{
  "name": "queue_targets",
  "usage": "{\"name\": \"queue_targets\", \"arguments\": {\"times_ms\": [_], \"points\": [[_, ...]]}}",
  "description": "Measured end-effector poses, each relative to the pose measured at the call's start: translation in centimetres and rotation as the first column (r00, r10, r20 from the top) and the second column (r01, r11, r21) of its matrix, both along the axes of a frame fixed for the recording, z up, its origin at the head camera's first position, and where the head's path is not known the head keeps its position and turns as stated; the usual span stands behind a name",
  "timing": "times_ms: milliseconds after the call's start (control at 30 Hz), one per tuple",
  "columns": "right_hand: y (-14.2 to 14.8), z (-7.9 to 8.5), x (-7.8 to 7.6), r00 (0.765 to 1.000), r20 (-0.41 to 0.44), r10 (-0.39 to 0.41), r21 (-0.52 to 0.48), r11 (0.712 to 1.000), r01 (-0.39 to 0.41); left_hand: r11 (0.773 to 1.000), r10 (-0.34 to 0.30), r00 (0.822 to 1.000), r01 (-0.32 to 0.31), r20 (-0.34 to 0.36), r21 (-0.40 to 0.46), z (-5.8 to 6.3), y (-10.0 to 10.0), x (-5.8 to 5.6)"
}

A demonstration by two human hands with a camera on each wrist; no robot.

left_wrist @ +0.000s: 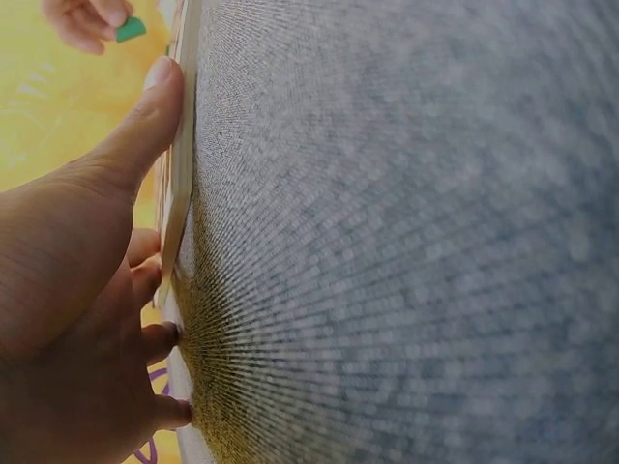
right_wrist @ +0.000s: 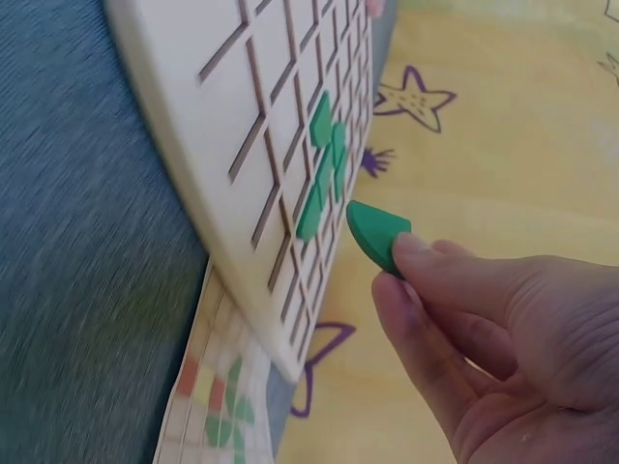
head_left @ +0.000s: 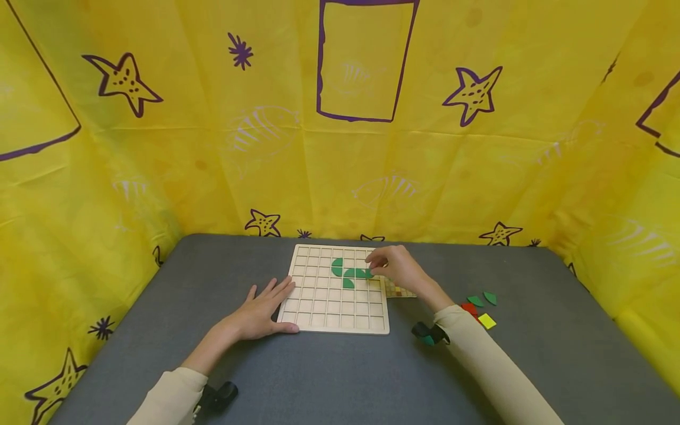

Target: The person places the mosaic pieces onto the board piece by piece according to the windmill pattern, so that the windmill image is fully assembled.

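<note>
A pale wooden grid board [head_left: 329,307] lies on the dark table, with several green quarter-round tiles [head_left: 337,263] set in its upper middle squares. My left hand [head_left: 260,313] rests along the board's left edge, fingers spread and thumb at the near corner. In the left wrist view the thumb [left_wrist: 145,121] lies against the board's side. Between thumb and forefinger my right hand [head_left: 398,268] pinches another green quarter-round tile [right_wrist: 377,232]. It is raised above the board's right side, apart from the tiles there in the right wrist view.
A printed pattern card [head_left: 402,291] sticks out from beside the board's right edge, partly hidden by the right hand. Farther right lie loose green tiles [head_left: 475,301], red tiles [head_left: 470,309] and a yellow square tile [head_left: 486,321]. A yellow curtain [head_left: 340,177] surrounds the table's back and sides.
</note>
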State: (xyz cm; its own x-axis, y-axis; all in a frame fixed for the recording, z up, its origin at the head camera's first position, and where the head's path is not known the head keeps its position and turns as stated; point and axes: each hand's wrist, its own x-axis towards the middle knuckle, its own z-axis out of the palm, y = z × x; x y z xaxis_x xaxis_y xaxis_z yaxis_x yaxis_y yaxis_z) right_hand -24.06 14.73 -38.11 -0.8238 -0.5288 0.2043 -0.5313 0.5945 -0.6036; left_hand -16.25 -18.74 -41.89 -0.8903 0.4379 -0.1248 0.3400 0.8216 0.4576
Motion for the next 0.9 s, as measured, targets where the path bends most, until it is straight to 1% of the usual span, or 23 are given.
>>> {"name": "queue_targets", "arguments": {"times_ms": [167,267,400,633,900], "points": [[-1.7,-0.5,-0.3,0.999,-0.014,0.042,0.008,0.999,-0.042,1.0,0.013,1.0,-0.013,-0.002,-0.003,-0.2,-0.2,0.3],[-2.7,-0.8,-0.3,0.998,0.002,0.055,0.004,0.998,-0.055,1.0,0.013,1.0,-0.013,-0.007,-0.004,-0.2,-0.2,0.4],[-3.5,-1.4,-0.4,0.998,0.036,0.042,-0.023,0.999,-0.041,1.0,0.002,1.0,-0.002,-0.013,-0.005,-0.1,0.0,0.2],[-5.1,-2.2,-0.4,0.997,0.075,0.029,-0.03,0.999,-0.027,1.0,0.0,1.0,0.0,-0.005,0.003,-0.1,0.1,0.0],[-6.0,-2.6,-0.4,0.997,0.075,0.01,-0.018,1.0,-0.009,1.0,-0.004,1.0,0.004,-0.002,0.003,-0.2,0.0,-0.1]]}}
